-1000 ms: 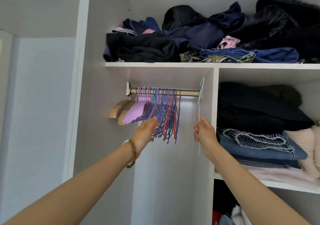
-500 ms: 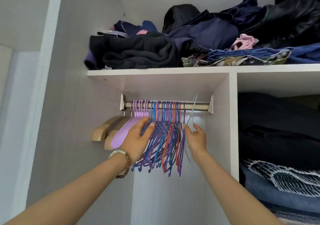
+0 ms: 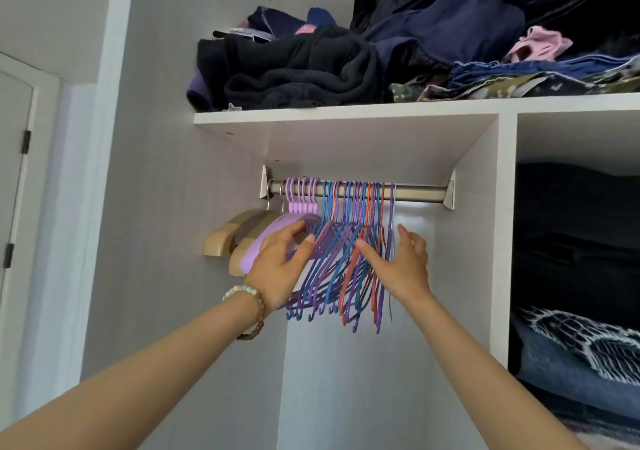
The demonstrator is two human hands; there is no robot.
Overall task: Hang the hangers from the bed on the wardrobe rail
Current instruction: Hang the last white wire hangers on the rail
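Observation:
A metal wardrobe rail [image 3: 419, 194] runs under a white shelf. Several thin purple, blue and orange hangers [image 3: 349, 259] hang bunched on its left half, beside thick lilac hangers [image 3: 277, 228] and two tan wooden hangers [image 3: 225, 238] at the far left. My left hand [image 3: 277, 269] touches the left side of the thin bunch with spread fingers. My right hand [image 3: 398, 262] presses against the bunch's right side, fingers straight, next to a pale thin hanger [image 3: 393, 221] at the end of the row. Neither hand grips anything.
The right part of the rail is bare up to the white divider panel [image 3: 502, 242]. Dark folded clothes [image 3: 311, 65] pile on the top shelf. Stacked garments [image 3: 575, 276] fill the right compartments. A door [image 3: 14, 172] stands at the far left.
My right hand has let go of the pale hanger, which now hangs on the rail, and moved left against the bunch. The camera has come closer to the rail.

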